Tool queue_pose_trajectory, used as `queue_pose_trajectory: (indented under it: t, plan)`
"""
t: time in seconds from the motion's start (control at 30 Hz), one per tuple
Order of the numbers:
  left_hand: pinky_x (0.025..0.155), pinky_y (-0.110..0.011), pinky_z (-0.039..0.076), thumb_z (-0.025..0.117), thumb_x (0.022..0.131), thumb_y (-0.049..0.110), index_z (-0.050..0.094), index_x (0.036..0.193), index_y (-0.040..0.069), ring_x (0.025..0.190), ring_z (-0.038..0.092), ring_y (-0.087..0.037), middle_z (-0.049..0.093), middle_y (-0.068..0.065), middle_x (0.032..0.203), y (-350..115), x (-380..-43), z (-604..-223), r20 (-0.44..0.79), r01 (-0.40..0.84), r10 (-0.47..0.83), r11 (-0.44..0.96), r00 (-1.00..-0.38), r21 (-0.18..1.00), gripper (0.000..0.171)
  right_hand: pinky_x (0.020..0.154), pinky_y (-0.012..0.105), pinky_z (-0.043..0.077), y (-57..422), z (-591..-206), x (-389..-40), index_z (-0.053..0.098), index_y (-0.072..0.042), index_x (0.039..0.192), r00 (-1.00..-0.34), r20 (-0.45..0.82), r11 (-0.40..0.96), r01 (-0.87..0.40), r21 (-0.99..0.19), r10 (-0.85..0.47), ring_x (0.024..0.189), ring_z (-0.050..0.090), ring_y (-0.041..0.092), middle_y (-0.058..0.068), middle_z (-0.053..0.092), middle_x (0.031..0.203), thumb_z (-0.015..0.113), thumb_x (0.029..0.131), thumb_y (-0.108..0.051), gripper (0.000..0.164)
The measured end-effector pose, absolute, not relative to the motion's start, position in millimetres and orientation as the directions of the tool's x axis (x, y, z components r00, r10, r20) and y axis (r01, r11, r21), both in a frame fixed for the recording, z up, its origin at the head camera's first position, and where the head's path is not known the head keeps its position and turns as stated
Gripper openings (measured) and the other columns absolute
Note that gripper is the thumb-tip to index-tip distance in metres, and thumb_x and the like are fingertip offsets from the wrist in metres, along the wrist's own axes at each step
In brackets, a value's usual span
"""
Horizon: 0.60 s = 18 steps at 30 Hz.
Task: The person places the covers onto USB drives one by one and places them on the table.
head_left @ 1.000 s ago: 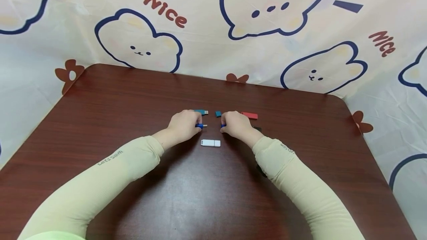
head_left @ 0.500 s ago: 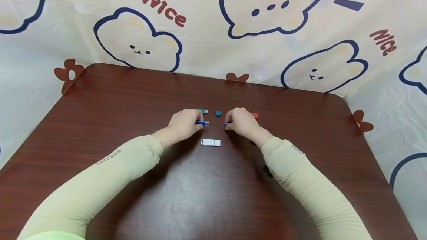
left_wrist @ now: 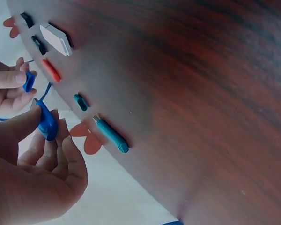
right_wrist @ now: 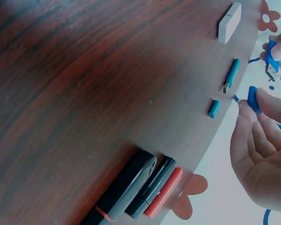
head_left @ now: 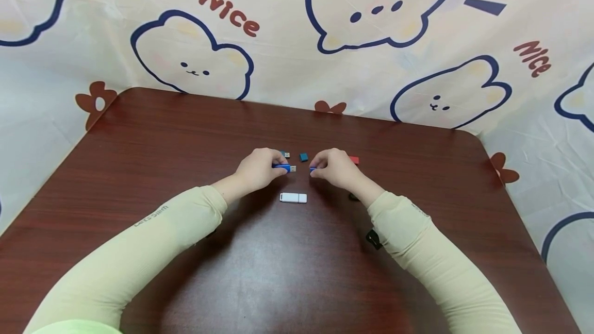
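My left hand (head_left: 257,170) pinches a blue USB flash drive (left_wrist: 48,123) between thumb and fingers, its metal plug bare and pointing toward the other hand. Facing it across a small gap, my right hand (head_left: 337,169) holds a small blue cap (right_wrist: 254,99) with its hollow end visible in the left wrist view. Cap and drive are apart. Just beyond the hands lie a teal flash drive (left_wrist: 111,134) with its plug exposed and a separate teal cap (head_left: 303,157). Nearer the person, a white flash drive (head_left: 293,198) lies capped on the table.
Beside the right hand lies a red flash drive (right_wrist: 164,193), with a slim black one (right_wrist: 152,187) and a larger black one (right_wrist: 126,185) in a row. In the head view the right arm partly covers these. A printed curtain (head_left: 278,30) hangs behind the brown table (head_left: 260,272).
Both hands have risen slightly away from the person. The left has shifted a little right, showing more of the blue drive. The right hand moved right, then its fingertips came slightly back left.
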<state>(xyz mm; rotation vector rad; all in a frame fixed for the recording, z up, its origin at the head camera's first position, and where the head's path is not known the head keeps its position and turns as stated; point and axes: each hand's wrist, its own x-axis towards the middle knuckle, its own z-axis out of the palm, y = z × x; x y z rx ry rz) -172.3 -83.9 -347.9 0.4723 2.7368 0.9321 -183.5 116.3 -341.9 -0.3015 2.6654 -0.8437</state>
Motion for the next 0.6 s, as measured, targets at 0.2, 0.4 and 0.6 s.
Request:
queue_pose_trajectory:
  t: [0.2,0.4,0.6]
  plan:
    - [0.077,-0.035,0.05,0.062,0.09,0.017,0.068,0.095,0.006,0.087,0.063,-0.019,0.07,-0.009,0.095,-82.8,-172.2,-348.4,-0.096,0.22,0.364,0.73,-0.926,0.647,0.013,0.063,0.025,0.046,115.2,-340.4,-183.1,0.066,-0.006,0.096,-0.924,-0.273,0.773,-0.036,-0.634,-0.267,0.076,0.06,0.019,0.008,0.066,0.086,0.066,0.086,-0.013,0.012]
    - [0.078,-0.033,0.05,0.062,0.089,0.014,0.066,0.091,0.005,0.083,0.061,-0.019,0.069,-0.009,0.091,-82.6,-168.9,-347.1,-0.054,0.248,0.384,0.691,-0.922,0.68,0.01,0.065,0.026,0.047,114.0,-339.4,-182.2,0.068,-0.006,0.097,-0.926,-0.263,0.768,-0.044,-0.639,-0.272,0.079,0.061,0.02,0.008,0.067,0.089,0.063,0.088,-0.013,0.012]
    - [0.076,-0.032,0.05,0.062,0.089,0.013,0.066,0.092,0.004,0.08,0.06,-0.018,0.069,-0.009,0.088,-82.0,-167.1,-345.0,-0.061,0.246,0.387,0.691,-0.92,0.68,0.011,0.067,0.026,0.048,111.7,-338.0,-181.3,0.069,-0.006,0.097,-0.932,-0.226,0.761,-0.074,-0.645,-0.283,0.08,0.059,0.019,0.009,0.068,0.092,0.063,0.088,-0.013,0.012]
